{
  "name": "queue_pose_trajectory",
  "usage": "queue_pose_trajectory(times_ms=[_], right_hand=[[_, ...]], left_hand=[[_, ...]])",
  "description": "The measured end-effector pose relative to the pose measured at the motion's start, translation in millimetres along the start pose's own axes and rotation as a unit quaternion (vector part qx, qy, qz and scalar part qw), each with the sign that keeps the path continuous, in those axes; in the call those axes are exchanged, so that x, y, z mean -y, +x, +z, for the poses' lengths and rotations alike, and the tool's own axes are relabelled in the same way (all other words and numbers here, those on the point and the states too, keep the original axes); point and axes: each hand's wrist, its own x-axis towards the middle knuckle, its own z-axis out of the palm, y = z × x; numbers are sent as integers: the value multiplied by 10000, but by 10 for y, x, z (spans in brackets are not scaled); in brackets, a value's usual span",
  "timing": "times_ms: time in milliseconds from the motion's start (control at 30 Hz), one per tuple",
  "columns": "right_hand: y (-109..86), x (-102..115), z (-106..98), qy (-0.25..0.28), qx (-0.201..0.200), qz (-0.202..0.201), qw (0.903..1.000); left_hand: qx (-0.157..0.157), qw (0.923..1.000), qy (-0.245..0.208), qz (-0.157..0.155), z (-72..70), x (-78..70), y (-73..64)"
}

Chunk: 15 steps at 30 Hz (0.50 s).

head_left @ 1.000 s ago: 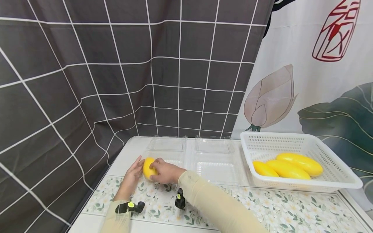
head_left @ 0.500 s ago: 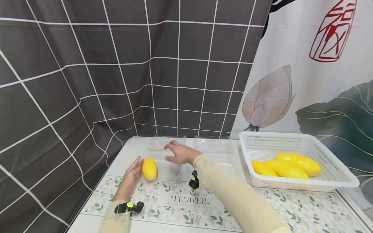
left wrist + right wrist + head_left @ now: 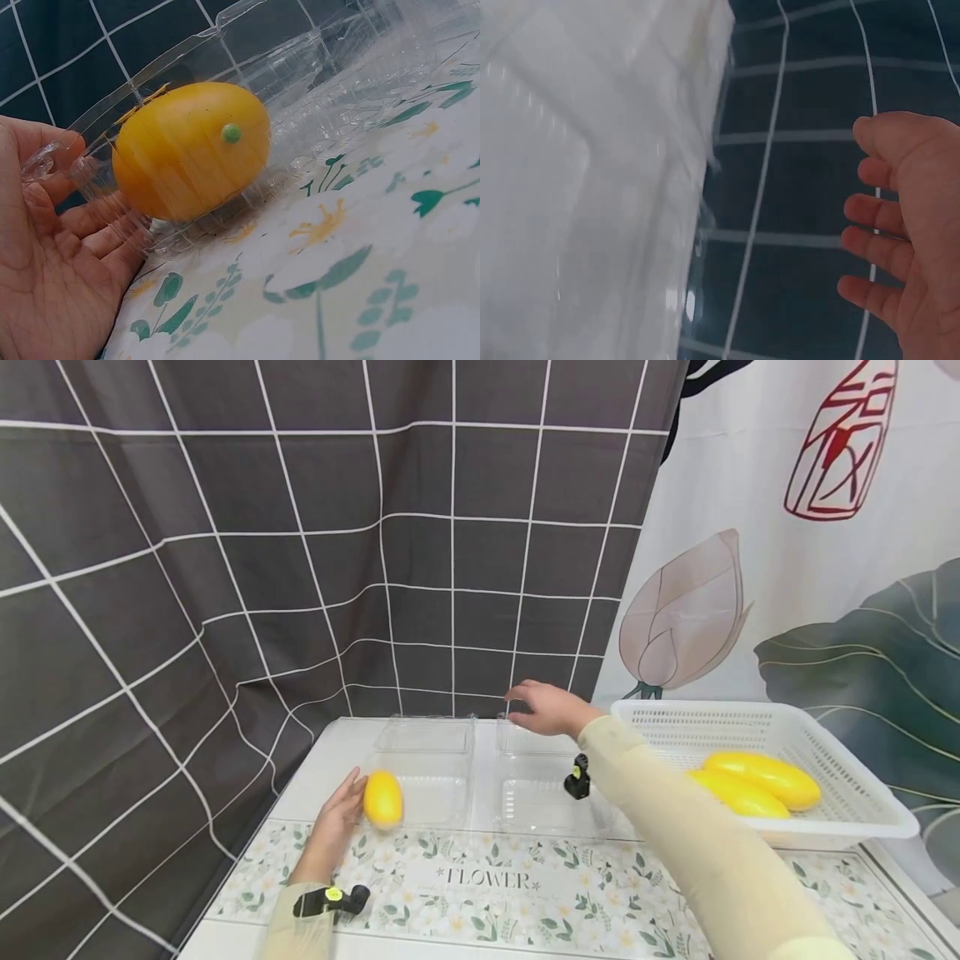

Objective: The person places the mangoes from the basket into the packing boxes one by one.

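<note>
A yellow mango [image 3: 383, 799] with a small green stem nub lies in the left end of a clear plastic clamshell box [image 3: 435, 800]. My left hand [image 3: 337, 817] rests against the box's outer left side; in the left wrist view its extended fingers [image 3: 105, 225] touch the clear wall beside the mango [image 3: 191, 150]. My right hand [image 3: 551, 707] is raised over the lid half of a second clear box [image 3: 546, 802]. Its fingers [image 3: 877, 251] are spread and relaxed, holding nothing.
On the right stands a white perforated basket [image 3: 862, 785] with yellow mangoes [image 3: 761, 779], partly behind my right forearm. A floral mat [image 3: 487, 902] covers the table's front. A dark checked curtain [image 3: 420, 560] hangs behind, with a printed white curtain [image 3: 750, 635] on the right.
My right hand has let go of the mango in the left box and moved right and up, over the second box. The left hand has stayed at the box's side.
</note>
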Motion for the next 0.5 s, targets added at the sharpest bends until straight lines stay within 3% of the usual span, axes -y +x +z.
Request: queue_pose_trajectory(times_ms=[233, 500], right_hand=[[-279, -387, -247, 128, -91, 502, 9986], [-592, -823, -350, 107, 50, 967, 9952]], left_hand=[[-26, 10000, 42, 47, 16, -1, -13], [76, 9999, -58, 89, 6, 0, -16]])
